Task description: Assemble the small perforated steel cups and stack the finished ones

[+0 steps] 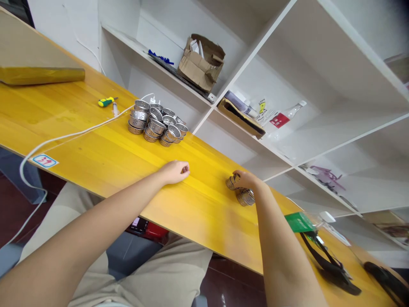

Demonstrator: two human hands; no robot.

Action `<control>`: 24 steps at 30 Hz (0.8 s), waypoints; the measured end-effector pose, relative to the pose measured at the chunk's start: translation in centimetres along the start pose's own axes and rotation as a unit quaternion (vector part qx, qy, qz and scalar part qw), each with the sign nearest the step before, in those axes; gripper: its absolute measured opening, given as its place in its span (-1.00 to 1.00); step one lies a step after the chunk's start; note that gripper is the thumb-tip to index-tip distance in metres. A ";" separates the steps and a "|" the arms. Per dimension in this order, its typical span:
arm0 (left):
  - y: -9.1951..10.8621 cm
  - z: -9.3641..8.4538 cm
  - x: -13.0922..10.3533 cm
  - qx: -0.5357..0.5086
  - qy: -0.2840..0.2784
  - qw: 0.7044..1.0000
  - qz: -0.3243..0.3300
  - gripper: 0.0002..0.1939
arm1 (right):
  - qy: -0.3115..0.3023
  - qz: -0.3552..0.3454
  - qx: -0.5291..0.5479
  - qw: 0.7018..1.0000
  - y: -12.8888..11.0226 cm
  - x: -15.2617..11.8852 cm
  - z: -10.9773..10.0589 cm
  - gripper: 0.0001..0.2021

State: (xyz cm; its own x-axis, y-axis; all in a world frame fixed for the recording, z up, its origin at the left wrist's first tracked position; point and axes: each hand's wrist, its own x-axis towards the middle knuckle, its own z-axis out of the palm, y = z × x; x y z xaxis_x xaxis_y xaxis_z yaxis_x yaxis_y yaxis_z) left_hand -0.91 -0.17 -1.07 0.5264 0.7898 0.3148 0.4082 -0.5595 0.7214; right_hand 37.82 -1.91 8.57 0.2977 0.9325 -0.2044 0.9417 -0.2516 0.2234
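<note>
My left hand (175, 172) rests above the middle of the wooden table (128, 157), its fingers curled in, with nothing visible in them. Farther right, my right hand (247, 179) reaches down, its fingers closed on the rim of a small perforated metal cup (230, 183). Just beneath that hand stand more perforated cups (244, 197), partly covered by the hand and wrist. A cluster of stacked perforated cups (156, 123) stands beyond my left hand, near the back edge of the table.
A white cable (73, 135) runs across the left side, near a green-and-yellow screwdriver (107, 101). A cardboard box (41, 64) lies at far left. White shelves (246, 59) rise behind the table. A green-labelled bottle (300, 221) and a black strap (329, 264) lie at right.
</note>
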 end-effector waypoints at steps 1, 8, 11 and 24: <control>0.0 0.0 0.0 0.000 0.000 1.000 -0.002 -0.85 | 0.011 -0.001 0.002 1.000 0.0 -0.1 0.1 -0.25; 0.2 -0.1 0.0 -0.002 0.002 1.000 -0.002 -0.87 | 0.076 0.000 0.022 0.997 0.6 -1.3 0.7 -0.27; 0.2 -0.2 -0.1 0.001 0.002 1.000 -0.004 -0.88 | 0.094 -0.004 0.029 0.995 0.8 -1.5 0.9 -0.30; 0.0 0.0 -0.1 -0.001 -0.001 1.000 -0.003 -0.90 | 0.169 0.042 0.055 0.983 0.1 -2.3 1.8 -0.29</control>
State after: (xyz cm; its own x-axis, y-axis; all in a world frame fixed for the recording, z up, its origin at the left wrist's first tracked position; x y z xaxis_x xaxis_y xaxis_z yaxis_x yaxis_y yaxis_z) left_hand -0.99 -0.18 -1.09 0.5260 0.7924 0.3088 0.4092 -0.5541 0.7250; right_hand 37.47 -4.56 7.32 0.3236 0.9355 0.1421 0.9329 -0.3405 0.1172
